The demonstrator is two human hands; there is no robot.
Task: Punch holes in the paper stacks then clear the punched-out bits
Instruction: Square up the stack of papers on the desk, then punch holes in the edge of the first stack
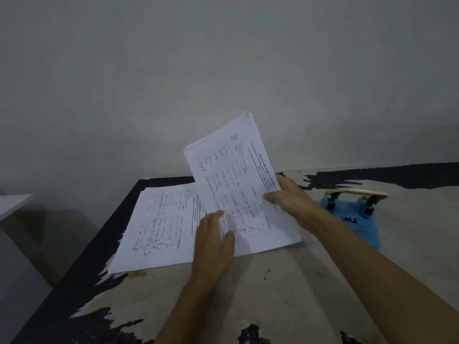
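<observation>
Both hands (left (214, 234), right (288, 197)) seemingly pinch, forearms extended.

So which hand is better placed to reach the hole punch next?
The right hand, probably. The blue hole punch sits just beside it on the table, with nothing between them. The left hand grips the lifted paper stack on the far side.

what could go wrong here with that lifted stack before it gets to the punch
The lifted stack is tilted up, held by the left hand and right hand at its lower edges; sheets could fan out of alignment. The flat stack overhangs the table edge and might slide off if bumped.
</observation>
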